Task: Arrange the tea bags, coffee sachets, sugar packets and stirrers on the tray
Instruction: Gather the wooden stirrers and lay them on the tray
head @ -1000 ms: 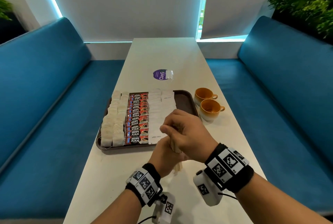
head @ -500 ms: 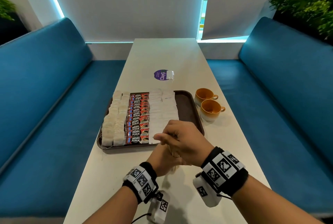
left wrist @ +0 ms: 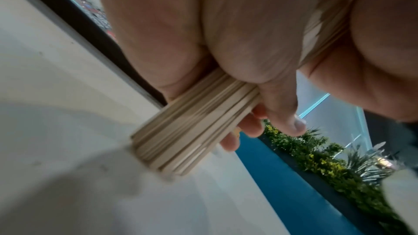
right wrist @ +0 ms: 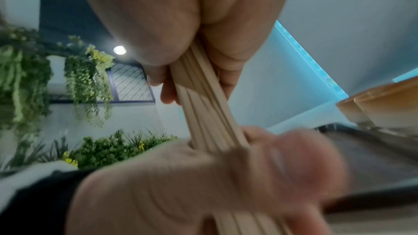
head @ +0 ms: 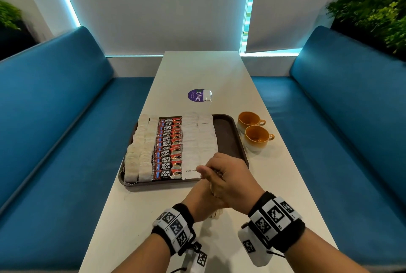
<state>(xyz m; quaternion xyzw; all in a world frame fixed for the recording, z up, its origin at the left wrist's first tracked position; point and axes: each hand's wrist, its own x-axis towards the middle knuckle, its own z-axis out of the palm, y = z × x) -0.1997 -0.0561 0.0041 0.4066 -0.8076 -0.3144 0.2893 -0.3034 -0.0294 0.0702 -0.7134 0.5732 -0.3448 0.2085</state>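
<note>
Just short of the tray (head: 228, 134), both hands, left (head: 203, 199) and right (head: 228, 177), wrap the stirrers (left wrist: 194, 126) upright on the table; square their ends, then lay them in the bare strip beside the sugar packets (head: 201, 141).

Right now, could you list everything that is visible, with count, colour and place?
tea bags: two columns, exact count unclear, off-white, left part of the tray
coffee sachets: one column, about eleven, red and black, middle of the tray
sugar packets: two columns, count unclear, white, right of the coffee sachets
tray: one, dark brown, on the table
stirrers: one bundle, pale wood, held upright, lower ends on the table
cups: two, orange, on the table right of the tray
sticker: one, purple, beyond the tray
table: one, white, centre
benches: two, blue, both sides
plants: green, far corners
left hand: grips the stirrers low
right hand: grips the stirrers above it
</note>
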